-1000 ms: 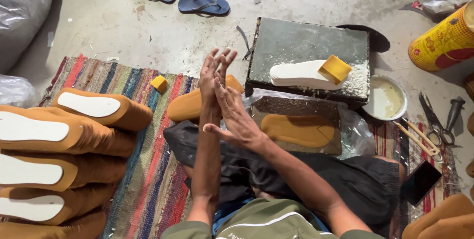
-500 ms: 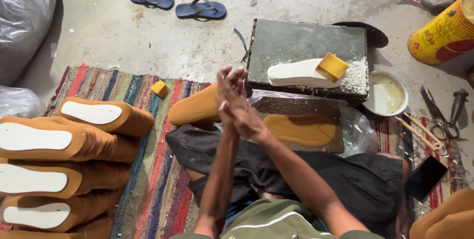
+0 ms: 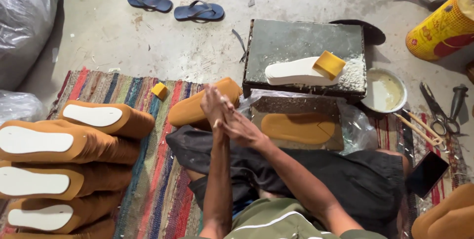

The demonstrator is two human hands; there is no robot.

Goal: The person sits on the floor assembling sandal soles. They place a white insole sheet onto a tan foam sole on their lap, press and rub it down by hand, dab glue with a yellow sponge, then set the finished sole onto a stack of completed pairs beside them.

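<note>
Tan foam shoe sole point(image 3: 197, 108), long and rounded, lies on the striped woven rug point(image 3: 148, 180), just beyond the joined hands. Left hand point(image 3: 213, 105) and right hand point(image 3: 242, 128) pressed palm to palm, fingers extended; grip holds nothing. To the right: flat orange insole point(image 3: 296, 128) on a plastic-covered board. Beyond it, dark stone slab worktop point(image 3: 296, 41) carrying a white foam sole point(image 3: 294, 71) touched by a yellow sponge block point(image 3: 328, 64). Left: stacked tan soles point(image 3: 74, 145).
</note>
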